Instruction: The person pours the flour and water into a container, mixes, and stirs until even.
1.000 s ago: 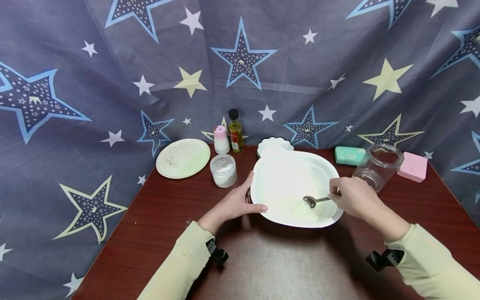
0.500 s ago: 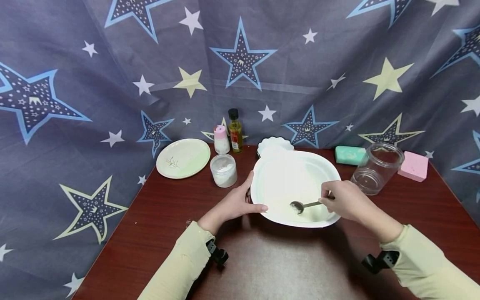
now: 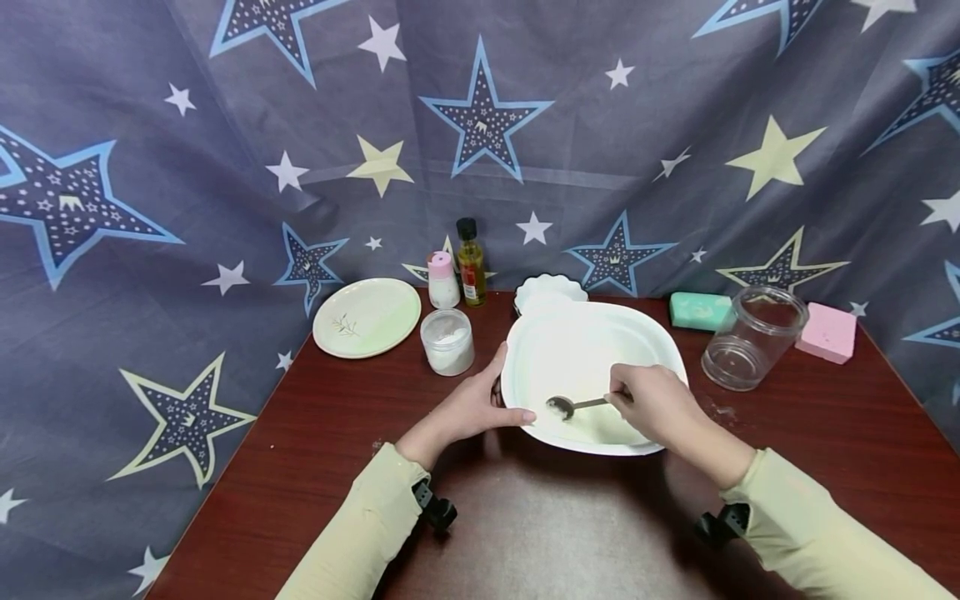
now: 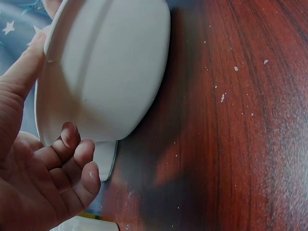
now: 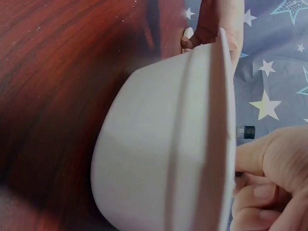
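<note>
Pale powder (image 3: pixel 602 427) already lies in the white basin (image 3: pixel 528 346), gripped at its edge by the left hand (image 3: pixel 474 407), while the right hand (image 3: pixel 660 403) pinches a spoon (image 3: pixel 561 407) inside that basin, the stirring apparently unfinished.

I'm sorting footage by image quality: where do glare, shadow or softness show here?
Head view: the dish is washed out inside, with glare on the table; left wrist view: dark shadow on the table beside the dish; right wrist view: table dark and soft-looking beside the dish.
</note>
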`<move>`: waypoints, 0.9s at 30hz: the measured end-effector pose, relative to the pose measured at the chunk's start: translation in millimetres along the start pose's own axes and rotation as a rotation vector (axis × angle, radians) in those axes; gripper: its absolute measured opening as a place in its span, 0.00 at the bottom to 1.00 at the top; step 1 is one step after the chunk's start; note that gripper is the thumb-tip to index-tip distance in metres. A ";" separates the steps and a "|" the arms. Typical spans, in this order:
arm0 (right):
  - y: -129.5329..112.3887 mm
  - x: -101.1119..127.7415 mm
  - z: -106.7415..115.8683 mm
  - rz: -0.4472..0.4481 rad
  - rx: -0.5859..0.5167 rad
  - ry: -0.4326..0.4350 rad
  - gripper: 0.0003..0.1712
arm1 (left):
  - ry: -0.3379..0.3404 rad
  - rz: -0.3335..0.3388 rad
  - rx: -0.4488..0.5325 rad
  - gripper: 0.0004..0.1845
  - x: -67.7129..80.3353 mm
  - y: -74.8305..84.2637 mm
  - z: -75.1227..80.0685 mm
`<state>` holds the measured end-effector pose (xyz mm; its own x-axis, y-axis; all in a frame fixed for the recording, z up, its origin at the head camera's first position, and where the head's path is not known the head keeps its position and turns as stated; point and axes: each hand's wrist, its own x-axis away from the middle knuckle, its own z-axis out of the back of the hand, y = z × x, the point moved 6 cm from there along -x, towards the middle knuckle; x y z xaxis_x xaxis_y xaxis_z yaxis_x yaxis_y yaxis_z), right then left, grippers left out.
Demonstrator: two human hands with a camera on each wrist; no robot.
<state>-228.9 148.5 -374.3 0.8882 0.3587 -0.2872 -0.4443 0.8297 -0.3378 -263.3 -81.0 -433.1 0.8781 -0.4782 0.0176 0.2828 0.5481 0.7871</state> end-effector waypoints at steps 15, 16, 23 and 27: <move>8.0 -11.9 -9.7 -0.058 0.114 0.041 0.18 | -0.005 0.001 0.005 0.63 0.7 1.4 -1.0; 10.2 -11.8 -8.0 -0.065 0.122 0.040 0.18 | -0.006 0.003 0.002 0.63 0.7 1.3 -1.0; 22.1 -6.8 9.0 -0.084 0.160 -0.005 0.18 | -0.006 0.001 0.000 0.63 -0.3 0.6 -0.6; 26.3 -2.3 19.3 -0.069 0.173 -0.026 0.18 | -0.008 0.001 0.008 0.63 0.6 0.3 0.1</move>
<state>-240.3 177.7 -365.1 0.9195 0.3078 -0.2446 -0.3577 0.9131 -0.1958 -262.8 -81.2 -432.8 0.8750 -0.4836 0.0231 0.2792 0.5429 0.7920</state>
